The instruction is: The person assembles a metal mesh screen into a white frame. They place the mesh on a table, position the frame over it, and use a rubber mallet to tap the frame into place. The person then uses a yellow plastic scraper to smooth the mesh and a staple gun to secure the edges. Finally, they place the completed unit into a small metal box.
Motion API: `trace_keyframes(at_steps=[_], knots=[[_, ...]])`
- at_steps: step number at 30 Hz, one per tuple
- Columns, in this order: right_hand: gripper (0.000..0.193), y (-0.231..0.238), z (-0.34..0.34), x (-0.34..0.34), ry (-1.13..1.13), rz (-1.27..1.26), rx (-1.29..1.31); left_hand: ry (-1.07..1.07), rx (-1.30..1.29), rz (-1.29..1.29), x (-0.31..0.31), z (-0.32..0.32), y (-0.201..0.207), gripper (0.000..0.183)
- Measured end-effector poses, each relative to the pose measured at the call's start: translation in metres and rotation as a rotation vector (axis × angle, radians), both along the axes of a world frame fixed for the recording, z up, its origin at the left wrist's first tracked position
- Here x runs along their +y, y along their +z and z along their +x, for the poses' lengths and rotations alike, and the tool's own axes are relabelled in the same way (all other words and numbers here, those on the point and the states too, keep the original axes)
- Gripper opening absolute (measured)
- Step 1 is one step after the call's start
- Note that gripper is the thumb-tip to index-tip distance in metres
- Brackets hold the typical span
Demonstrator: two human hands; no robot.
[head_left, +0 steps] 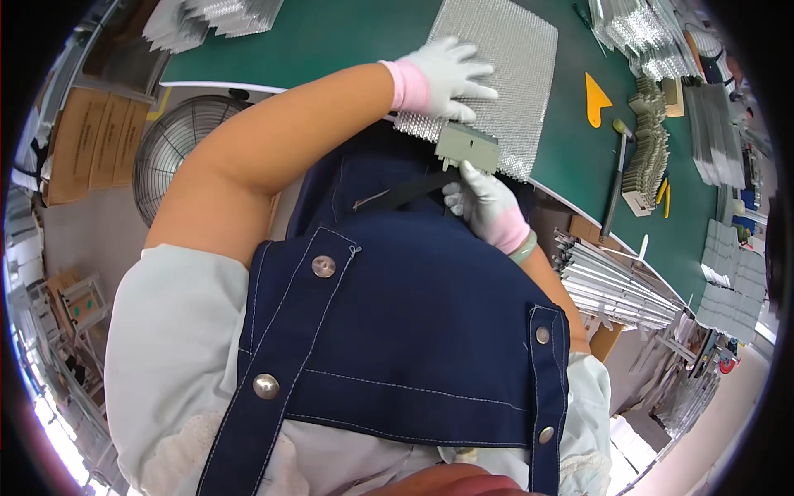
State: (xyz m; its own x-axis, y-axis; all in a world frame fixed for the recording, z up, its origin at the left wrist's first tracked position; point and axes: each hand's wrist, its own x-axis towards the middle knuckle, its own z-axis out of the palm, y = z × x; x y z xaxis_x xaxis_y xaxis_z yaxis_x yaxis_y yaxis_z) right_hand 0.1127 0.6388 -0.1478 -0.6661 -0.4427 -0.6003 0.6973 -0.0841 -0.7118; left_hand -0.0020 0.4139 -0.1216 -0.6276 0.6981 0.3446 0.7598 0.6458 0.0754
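A silvery finned metal panel (513, 58) lies on the green table (347, 41). My left hand (447, 78), in a white glove with a pink cuff, rests flat on the panel's near left part. My right hand (484, 207), also in a white glove, grips a grey block-shaped tool (468, 147) and holds it against the panel's near edge. A dark strap or handle (405, 193) runs from the tool toward my navy apron (413, 331).
On the table to the right lie a yellow triangular scraper (595, 99), a long-handled mallet (616, 174) and stacks of finned metal parts (649, 157). More stacks (211, 21) sit at top left. A round fan (186, 145), cardboard boxes (91, 140) and bundled metal strips (620, 285) stand below the table's edge.
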Motion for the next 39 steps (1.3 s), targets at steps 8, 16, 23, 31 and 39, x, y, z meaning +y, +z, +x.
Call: trace_keyframes(at_steps=[8,16,23,31,39], knots=[[0.045,-0.003,0.0,-0.016,-0.133,0.073,0.039,0.005,-0.032,-0.068,0.004,-0.008,-0.022,0.056],[0.05,0.04,0.02,0.01,-0.105,0.411,0.039,0.196,-0.044,-0.077,0.023,0.011,-0.02,0.057],[0.04,0.05,0.016,0.002,0.019,0.461,0.128,0.191,-0.06,-0.106,0.021,0.011,-0.018,0.056],[0.021,-0.007,0.004,0.002,-0.335,-0.3,-0.037,0.179,-0.043,-0.083,0.021,0.008,-0.022,0.055],[0.02,-0.008,0.01,-0.016,-0.485,-0.251,-0.043,0.182,-0.065,-0.088,0.022,0.014,-0.017,0.053]])
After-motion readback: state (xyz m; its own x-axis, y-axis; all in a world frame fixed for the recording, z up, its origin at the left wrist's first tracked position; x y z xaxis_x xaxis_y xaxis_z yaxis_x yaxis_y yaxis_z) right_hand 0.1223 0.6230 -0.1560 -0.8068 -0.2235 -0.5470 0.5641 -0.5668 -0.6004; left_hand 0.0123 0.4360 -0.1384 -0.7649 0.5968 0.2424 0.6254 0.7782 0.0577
